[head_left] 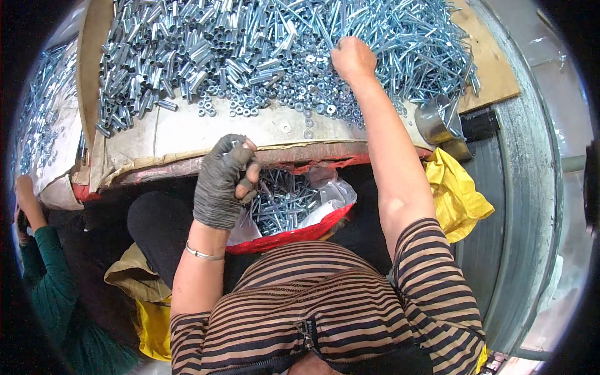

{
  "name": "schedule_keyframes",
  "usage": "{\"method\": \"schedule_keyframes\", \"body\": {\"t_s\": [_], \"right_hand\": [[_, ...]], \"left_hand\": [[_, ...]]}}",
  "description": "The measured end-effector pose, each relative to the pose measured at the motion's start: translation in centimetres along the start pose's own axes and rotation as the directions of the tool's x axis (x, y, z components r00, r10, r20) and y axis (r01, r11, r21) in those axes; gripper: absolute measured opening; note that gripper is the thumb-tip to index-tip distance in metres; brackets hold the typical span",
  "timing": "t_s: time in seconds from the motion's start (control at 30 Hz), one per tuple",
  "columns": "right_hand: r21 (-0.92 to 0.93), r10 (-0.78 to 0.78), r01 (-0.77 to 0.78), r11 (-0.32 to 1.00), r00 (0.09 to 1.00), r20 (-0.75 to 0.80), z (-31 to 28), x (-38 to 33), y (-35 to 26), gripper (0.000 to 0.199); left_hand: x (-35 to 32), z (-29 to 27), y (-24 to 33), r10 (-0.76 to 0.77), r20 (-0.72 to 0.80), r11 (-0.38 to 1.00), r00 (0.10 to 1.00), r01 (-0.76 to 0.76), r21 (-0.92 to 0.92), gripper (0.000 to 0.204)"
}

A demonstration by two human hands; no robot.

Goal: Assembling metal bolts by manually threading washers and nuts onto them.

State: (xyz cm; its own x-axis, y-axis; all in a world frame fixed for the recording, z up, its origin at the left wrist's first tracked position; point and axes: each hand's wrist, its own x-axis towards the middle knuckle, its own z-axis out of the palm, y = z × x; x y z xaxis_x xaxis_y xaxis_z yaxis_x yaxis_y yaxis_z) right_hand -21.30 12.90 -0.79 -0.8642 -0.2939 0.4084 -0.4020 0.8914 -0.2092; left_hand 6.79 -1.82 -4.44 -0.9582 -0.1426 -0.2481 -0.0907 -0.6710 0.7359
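My right hand (354, 59), bare, reaches into the heap on the table with its fingers closed. It is at the border between loose washers and nuts (312, 87) and long thin metal rods (400, 44); whatever its fingertips grip is hidden. Nearer my body, my left hand (225, 178) wears a grey fingerless glove, its fingers curled. A small shiny bit shows by the curled fingers, too small to name. Below and beside that hand, a red-edged sack (294, 240) with a clear plastic liner holds metal rods (284, 200). Short metal tubes (187, 44) fill the heap's left side.
A metal cup (437, 122) with rods in it sits at the table's right edge. Yellow sacking (456, 197) hangs below. A cardboard divider (87, 69) borders the heap on the left. Beyond it, a co-worker's hand (26, 194) touches another table of metal parts.
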Motion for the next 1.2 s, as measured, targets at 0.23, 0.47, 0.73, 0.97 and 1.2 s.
{"method": "schedule_keyframes", "body": {"t_s": [0.23, 0.47, 0.73, 0.97, 1.2], "right_hand": [[-0.224, -0.086, 0.112, 0.968, 0.989, 0.123, -1.5, -0.1, -0.4, 0.022], [0.780, 0.070, 0.151, 0.607, 0.968, -0.242, -7.8, -7.1, -1.9, 0.008], [0.929, -0.034, -0.057, 0.364, 0.997, 0.075, -4.5, -16.9, -5.2, 0.010], [0.539, -0.433, 0.408, 0.737, 0.897, -0.086, -3.9, -17.4, -5.4, 0.007], [0.649, -0.600, 0.397, 0.649, 0.792, 0.116, -8.6, -19.9, -6.8, 0.012]], "left_hand": [[0.4, 0.1, -0.8, 0.131, -0.109, 0.991, 0.985, -0.127, 0.048, 0.030], [0.8, -1.7, -1.3, 0.008, -0.088, 0.969, 0.996, -0.030, -0.245, 0.025], [0.8, -2.2, -2.0, 0.049, -0.006, 0.898, 0.999, -0.046, -0.438, 0.031], [0.3, -2.6, -1.7, 0.046, -0.009, 0.860, 0.999, -0.044, -0.508, 0.027], [-0.1, -2.7, -1.5, 0.081, 0.000, 0.834, 0.997, -0.068, -0.547, 0.026]]}}
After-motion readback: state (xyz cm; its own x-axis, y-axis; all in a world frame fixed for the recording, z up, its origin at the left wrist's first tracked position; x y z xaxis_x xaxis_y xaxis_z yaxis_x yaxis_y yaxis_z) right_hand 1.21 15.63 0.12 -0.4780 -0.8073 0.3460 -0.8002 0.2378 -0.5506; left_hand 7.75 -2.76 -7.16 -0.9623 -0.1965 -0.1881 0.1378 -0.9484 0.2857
